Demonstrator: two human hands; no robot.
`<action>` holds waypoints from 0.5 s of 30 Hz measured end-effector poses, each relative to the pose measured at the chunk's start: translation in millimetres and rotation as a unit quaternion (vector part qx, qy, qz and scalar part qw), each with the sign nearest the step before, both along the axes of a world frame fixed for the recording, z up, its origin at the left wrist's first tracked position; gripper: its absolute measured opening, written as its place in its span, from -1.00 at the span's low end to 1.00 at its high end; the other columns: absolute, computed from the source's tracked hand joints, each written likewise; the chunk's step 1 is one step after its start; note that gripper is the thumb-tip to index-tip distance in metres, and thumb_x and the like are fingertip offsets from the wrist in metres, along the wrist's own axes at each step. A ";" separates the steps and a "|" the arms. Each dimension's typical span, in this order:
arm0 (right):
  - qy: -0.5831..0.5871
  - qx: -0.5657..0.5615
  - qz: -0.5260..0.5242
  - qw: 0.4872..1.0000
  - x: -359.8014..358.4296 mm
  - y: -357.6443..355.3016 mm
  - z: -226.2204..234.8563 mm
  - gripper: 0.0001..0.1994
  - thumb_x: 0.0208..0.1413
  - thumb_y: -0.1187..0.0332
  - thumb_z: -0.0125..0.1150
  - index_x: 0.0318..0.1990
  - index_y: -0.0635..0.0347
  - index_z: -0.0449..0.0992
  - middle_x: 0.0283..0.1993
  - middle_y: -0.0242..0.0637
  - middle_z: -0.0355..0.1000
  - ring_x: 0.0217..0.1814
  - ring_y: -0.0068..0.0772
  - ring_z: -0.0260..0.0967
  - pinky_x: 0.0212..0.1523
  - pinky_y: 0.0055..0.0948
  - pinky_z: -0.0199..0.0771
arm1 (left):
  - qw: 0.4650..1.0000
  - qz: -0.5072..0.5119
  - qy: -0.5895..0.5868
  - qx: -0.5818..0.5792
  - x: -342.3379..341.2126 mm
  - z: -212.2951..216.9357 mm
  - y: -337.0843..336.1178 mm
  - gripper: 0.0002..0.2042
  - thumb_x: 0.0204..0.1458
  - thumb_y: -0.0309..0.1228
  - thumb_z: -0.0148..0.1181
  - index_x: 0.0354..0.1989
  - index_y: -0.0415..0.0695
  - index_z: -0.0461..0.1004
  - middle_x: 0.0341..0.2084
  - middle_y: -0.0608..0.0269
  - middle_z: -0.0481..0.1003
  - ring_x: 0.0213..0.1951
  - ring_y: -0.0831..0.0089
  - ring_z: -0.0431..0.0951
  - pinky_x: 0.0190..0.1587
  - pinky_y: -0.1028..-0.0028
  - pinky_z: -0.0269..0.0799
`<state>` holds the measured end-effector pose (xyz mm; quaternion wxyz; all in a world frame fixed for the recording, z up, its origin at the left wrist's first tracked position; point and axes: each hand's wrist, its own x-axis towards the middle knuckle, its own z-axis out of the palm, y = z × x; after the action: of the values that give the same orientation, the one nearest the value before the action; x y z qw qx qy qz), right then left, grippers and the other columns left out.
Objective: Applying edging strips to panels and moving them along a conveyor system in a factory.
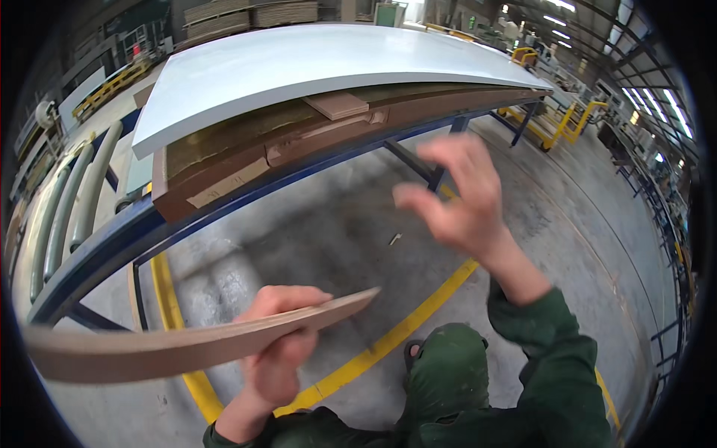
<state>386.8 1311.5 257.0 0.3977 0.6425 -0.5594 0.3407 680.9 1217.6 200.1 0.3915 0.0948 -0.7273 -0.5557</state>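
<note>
My left hand (276, 347) is closed around a long, thin brown wooden strip (164, 351), which reaches out past the lower left of the view. Raised at the right, my right hand (463, 194) has its thumb and fingers apart and holds nothing; it is a little blurred. Ahead of both hands lies a large white panel (336, 60) over a brown frame (224, 175). A gap shows between panel and frame along the near side. In that gap sits a small brown board piece (337, 104), jutting out toward me.
A blue metal stand (112, 250) carries the frame. Grey rollers (97, 179) are at the left. Yellow lines (396, 336) cross the grey floor, where a small scrap (395, 239) lies. A yellow cart (556, 131) stands far right; stacked boards (246, 15) are behind.
</note>
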 end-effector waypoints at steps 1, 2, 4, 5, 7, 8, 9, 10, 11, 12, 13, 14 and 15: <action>0.058 -0.051 -0.001 0.997 -15.0 -25.2 8.3 -0.52 -0.18 0.15 0.59 -0.13 0.13 0.52 -0.17 -0.24 0.48 -0.17 -0.07 0.42 -0.13 -0.21 0.36 | 0.999 0.033 -0.013 0.008 3.3 -3.0 4.7 -0.69 -0.11 -0.55 0.03 -0.16 -0.32 0.54 -0.32 0.02 0.58 -0.35 0.42 0.52 -0.24 0.44 0.45; 0.053 -0.062 -0.001 0.997 -23.4 -46.6 12.9 -0.53 -0.17 0.11 0.59 -0.17 0.13 0.53 -0.21 -0.28 0.48 -0.19 -0.11 0.42 -0.13 -0.22 0.36 | 0.999 0.042 -0.018 0.008 6.4 -6.8 9.2 -0.69 -0.11 -0.55 0.03 -0.16 -0.32 0.54 -0.32 0.02 0.58 -0.35 0.42 0.52 -0.24 0.44 0.45; 0.003 -0.089 0.014 0.996 -30.8 -82.7 10.6 -0.56 -0.18 0.05 0.58 -0.27 0.13 0.54 -0.30 -0.35 0.47 -0.23 -0.18 0.41 -0.14 -0.25 0.35 | 0.985 0.032 0.030 0.166 15.0 -17.1 16.1 -0.69 -0.20 -0.43 0.03 -0.28 -0.36 0.47 -0.33 -0.12 0.60 -0.32 0.18 0.60 -0.18 0.28 0.53; -0.037 -0.101 0.020 0.994 -32.9 -93.6 7.7 -0.56 -0.19 0.02 0.58 -0.32 0.13 0.55 -0.35 -0.37 0.47 -0.25 -0.21 0.40 -0.15 -0.26 0.35 | 0.984 0.039 0.011 0.175 19.1 -22.3 17.4 -0.66 -0.27 -0.43 0.02 -0.29 -0.38 0.47 -0.45 -0.08 0.58 -0.44 0.17 0.59 -0.28 0.25 0.55; -0.079 -0.122 0.049 0.988 -33.7 -105.8 0.5 -0.62 -0.22 0.07 0.61 -0.48 0.13 0.56 -0.44 -0.37 0.46 -0.30 -0.23 0.41 -0.21 -0.29 0.37 | 0.988 0.025 -0.056 0.139 33.3 -23.5 13.4 -0.64 -0.27 -0.43 0.01 -0.27 -0.39 0.47 -0.49 -0.06 0.57 -0.45 0.19 0.59 -0.30 0.26 0.54; -0.094 -0.122 0.059 0.986 -34.8 -109.9 -2.8 -0.64 -0.23 0.10 0.62 -0.50 0.13 0.55 -0.45 -0.36 0.46 -0.32 -0.23 0.41 -0.24 -0.30 0.38 | 0.988 0.001 -0.119 0.103 40.3 -25.9 11.5 -0.62 -0.26 -0.43 0.00 -0.24 -0.39 0.48 -0.53 -0.03 0.56 -0.46 0.21 0.58 -0.32 0.27 0.54; -0.095 -0.139 0.068 0.984 -38.2 -113.1 -2.3 -0.66 -0.24 0.17 0.63 -0.54 0.14 0.55 -0.47 -0.35 0.46 -0.35 -0.22 0.42 -0.34 -0.30 0.40 | 0.982 0.003 -0.150 0.117 44.6 -30.7 10.2 -0.58 -0.25 -0.44 -0.02 -0.17 -0.41 0.45 -0.56 0.00 0.54 -0.51 0.24 0.56 -0.34 0.32 0.53; -0.079 -0.153 0.073 0.982 -42.3 -116.2 -1.7 -0.68 -0.24 0.20 0.64 -0.53 0.15 0.57 -0.48 -0.33 0.46 -0.39 -0.21 0.41 -0.40 -0.30 0.39 | 0.973 0.029 -0.153 0.170 41.3 -24.4 18.7 -0.64 -0.17 -0.46 -0.03 -0.16 -0.37 0.40 -0.50 0.04 0.52 -0.47 0.30 0.52 -0.33 0.34 0.49; -0.095 -0.151 0.071 0.981 -40.0 -113.6 1.8 -0.69 -0.25 0.23 0.64 -0.55 0.18 0.58 -0.50 -0.31 0.46 -0.43 -0.21 0.41 -0.43 -0.30 0.38 | 0.961 0.056 -0.157 0.222 34.8 -15.1 24.1 -0.71 -0.08 -0.49 -0.04 -0.15 -0.32 0.35 -0.43 0.09 0.50 -0.43 0.36 0.49 -0.32 0.36 0.45; -0.094 -0.153 0.077 0.981 -41.7 -113.3 3.7 -0.69 -0.27 0.22 0.64 -0.58 0.18 0.57 -0.54 -0.30 0.44 -0.47 -0.23 0.40 -0.46 -0.30 0.37 | 0.952 0.051 -0.182 0.240 34.3 -14.0 21.5 -0.65 -0.02 -0.42 -0.03 -0.04 -0.29 0.27 -0.41 0.07 0.46 -0.41 0.36 0.50 -0.30 0.34 0.46; -0.097 -0.161 0.074 0.979 -40.8 -114.8 4.2 -0.69 -0.25 0.22 0.63 -0.60 0.18 0.57 -0.60 -0.31 0.40 -0.51 -0.24 0.38 -0.49 -0.29 0.35 | 0.944 0.059 -0.167 0.278 30.4 -7.7 21.6 -0.65 -0.01 -0.41 -0.01 -0.04 -0.28 0.26 -0.41 0.05 0.45 -0.42 0.34 0.50 -0.29 0.33 0.47; -0.091 -0.171 0.065 0.979 -39.5 -115.7 5.8 -0.67 -0.19 0.21 0.60 -0.66 0.15 0.52 -0.63 -0.32 0.37 -0.55 -0.24 0.36 -0.52 -0.30 0.33 | 0.935 0.067 -0.151 0.314 27.2 -0.4 22.9 -0.65 -0.01 -0.41 0.01 -0.03 -0.26 0.26 -0.41 0.04 0.45 -0.42 0.33 0.50 -0.28 0.32 0.47; -0.189 -0.118 0.080 0.972 -9.3 -100.2 17.9 -0.69 -0.02 0.30 0.52 -0.61 0.28 0.54 -0.57 -0.12 0.47 -0.53 -0.23 0.40 -0.47 -0.27 0.34 | 0.934 0.048 -0.135 0.328 26.9 0.7 17.9 -0.64 0.03 -0.39 0.04 0.00 -0.26 0.28 -0.41 0.02 0.48 -0.40 0.28 0.54 -0.24 0.29 0.50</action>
<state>377.5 1211.3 274.9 0.3293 0.5580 -0.5266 0.5503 707.8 1235.5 200.8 0.2633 0.3272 -0.5450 -0.7256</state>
